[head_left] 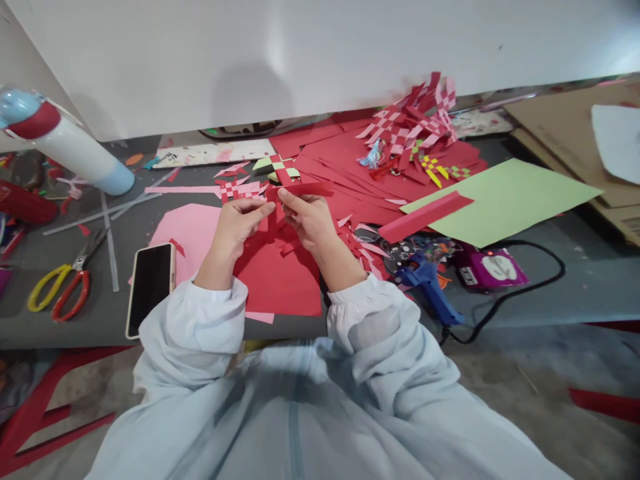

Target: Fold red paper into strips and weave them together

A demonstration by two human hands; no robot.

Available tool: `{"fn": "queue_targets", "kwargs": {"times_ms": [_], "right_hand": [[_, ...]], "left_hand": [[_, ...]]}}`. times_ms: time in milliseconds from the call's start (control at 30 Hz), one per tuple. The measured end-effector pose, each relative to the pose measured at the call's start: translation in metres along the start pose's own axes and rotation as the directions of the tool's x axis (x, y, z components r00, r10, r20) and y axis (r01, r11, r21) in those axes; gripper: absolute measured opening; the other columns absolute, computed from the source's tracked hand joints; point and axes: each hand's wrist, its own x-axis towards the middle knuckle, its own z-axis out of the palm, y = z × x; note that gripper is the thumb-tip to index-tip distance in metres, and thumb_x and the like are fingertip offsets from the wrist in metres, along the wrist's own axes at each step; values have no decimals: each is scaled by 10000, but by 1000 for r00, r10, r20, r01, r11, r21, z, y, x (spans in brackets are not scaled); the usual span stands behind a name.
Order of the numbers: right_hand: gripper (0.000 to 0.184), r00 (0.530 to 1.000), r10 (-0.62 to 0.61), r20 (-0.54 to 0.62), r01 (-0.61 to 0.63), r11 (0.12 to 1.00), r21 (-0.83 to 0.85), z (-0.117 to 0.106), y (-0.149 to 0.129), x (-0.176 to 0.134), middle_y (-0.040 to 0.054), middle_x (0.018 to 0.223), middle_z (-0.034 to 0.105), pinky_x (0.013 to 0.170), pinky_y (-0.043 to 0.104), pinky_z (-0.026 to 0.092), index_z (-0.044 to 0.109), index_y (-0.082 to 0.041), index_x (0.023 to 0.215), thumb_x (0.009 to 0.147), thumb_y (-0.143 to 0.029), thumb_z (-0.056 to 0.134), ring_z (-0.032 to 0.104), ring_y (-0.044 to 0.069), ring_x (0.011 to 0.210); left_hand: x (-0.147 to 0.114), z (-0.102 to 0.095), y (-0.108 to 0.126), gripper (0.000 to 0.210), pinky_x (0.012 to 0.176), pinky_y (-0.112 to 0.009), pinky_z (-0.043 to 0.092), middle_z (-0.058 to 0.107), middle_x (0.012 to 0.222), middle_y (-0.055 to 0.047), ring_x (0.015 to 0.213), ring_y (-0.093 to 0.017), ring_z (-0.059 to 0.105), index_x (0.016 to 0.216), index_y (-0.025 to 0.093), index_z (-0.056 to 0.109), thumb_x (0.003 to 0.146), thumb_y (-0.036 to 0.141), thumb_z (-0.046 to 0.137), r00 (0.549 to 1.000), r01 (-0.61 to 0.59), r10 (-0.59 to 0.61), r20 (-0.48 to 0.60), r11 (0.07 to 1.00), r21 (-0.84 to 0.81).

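Both of my hands are raised over the paper-strewn table, close together. Red paper strips (313,189) cross between them, one running right and another hanging down. My left hand (239,227) pinches the strips between thumb and fingers. My right hand (310,217) grips them with its thumb on top at the crossing. Beneath lies a red paper sheet (285,287), with a pink paper sheet (187,223) partly under my left forearm. A pink-and-red woven paper piece (240,191) lies just beyond my left hand.
Scissors (77,273) and a phone (151,287) lie left, near a bottle (75,147). Several checkered woven pieces (400,133) are heaped at the back right. A green sheet (520,200), a blue glue gun (433,293) and a purple box (493,268) with a black cable are at right.
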Motion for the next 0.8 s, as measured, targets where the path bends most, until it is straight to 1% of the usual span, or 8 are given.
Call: {"fn": "queue_targets", "kwargs": {"times_ms": [100,233,333,400,500,600,733,800], "right_hand": [[535,1000,8,14,-8,1000,14,0,1,0,-113,457,360,453,237,213,570,-201,578,390,-539,940,266,37,463],[530,1000,15,11,-15,1000,7,0,1,0,-112,466,373,448,235,213,581,-194,583,396,-541,935,275,31,461],[495,1000,-13,25,14,1000,-12,-1,2,0,-102,477,389,449,243,201,601,-180,599,462,-534,918,281,29,461],[461,998,-44,48,46,998,-38,-2,3,0,-97,485,390,452,249,176,622,-169,621,522,-521,901,268,27,463],[435,995,-67,70,73,994,-83,-3,6,0,-100,486,359,455,253,150,608,-168,610,581,-507,879,241,24,464],[434,995,-71,73,78,993,-90,-2,8,-1,-100,487,368,452,250,155,614,-162,619,583,-504,879,245,22,458],[454,995,-78,67,84,992,-90,-1,7,-1,-104,477,372,440,246,166,599,-168,615,571,-521,881,248,22,446],[462,995,-85,54,90,991,-95,-2,6,0,-106,473,361,435,246,167,572,-178,595,582,-525,875,243,22,443]], "left_hand": [[0,0,1,365,441,-241,150,396,418,94,405,-33,261,681,166,704,512,431,889,1000,13,-13,0,1000,-1],[0,0,0,402,433,-234,162,401,420,93,403,-32,272,670,156,693,498,449,909,1000,27,-27,11,999,21],[0,0,1,423,433,-224,201,433,478,89,430,-29,309,665,153,674,460,407,943,1000,27,-26,-4,999,24],[-1,0,1,430,436,-218,217,456,526,83,451,-28,332,696,153,685,454,385,954,1000,10,-10,-28,1000,6],[1,-1,0,399,429,-217,199,437,525,83,445,-28,306,734,159,715,514,412,933,998,-40,38,-55,999,-36],[2,-2,-2,329,423,-218,165,395,483,85,422,-25,258,696,164,718,583,417,896,995,-88,85,-55,994,-65],[2,-2,-3,276,424,-218,164,416,453,74,407,-26,261,668,156,717,632,383,870,994,-99,98,-42,995,-32],[1,-1,-2,264,420,-218,174,417,437,75,400,-30,269,676,154,722,634,374,862,994,-96,95,-55,995,-11]]}}
